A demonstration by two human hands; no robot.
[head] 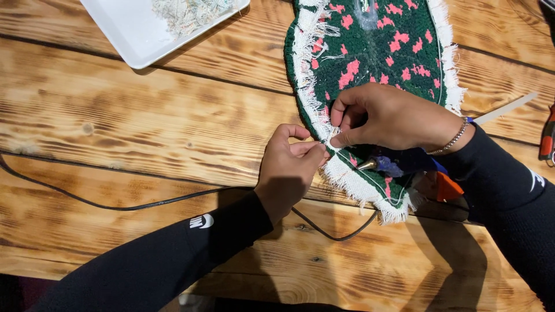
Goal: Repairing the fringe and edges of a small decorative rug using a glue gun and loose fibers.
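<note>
Two hands, the left hand and right hand, pinch shut on the white fringe of a green-and-pink tufted rug on the desk, where the glue gun nozzle lying beside the fingers could burn them.

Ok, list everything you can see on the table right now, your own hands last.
Tufted leaf-shaped rug piece: one, dark green with pink patches and frayed white cloth edge, upper centre-right.
Hot glue gun: one, blue with orange trigger and metal nozzle, lying on the rug under the right wrist.
White rectangular tray: one, top left, holding pale yarn scraps.
Black cable: one, across the wooden plank table.
Pale glue stick: one, right.
Red-handled tool: one, right edge, mostly cut off.
Left hand: fingers pinching the white edge.
Right hand: fingers pinching the same edge.
</note>
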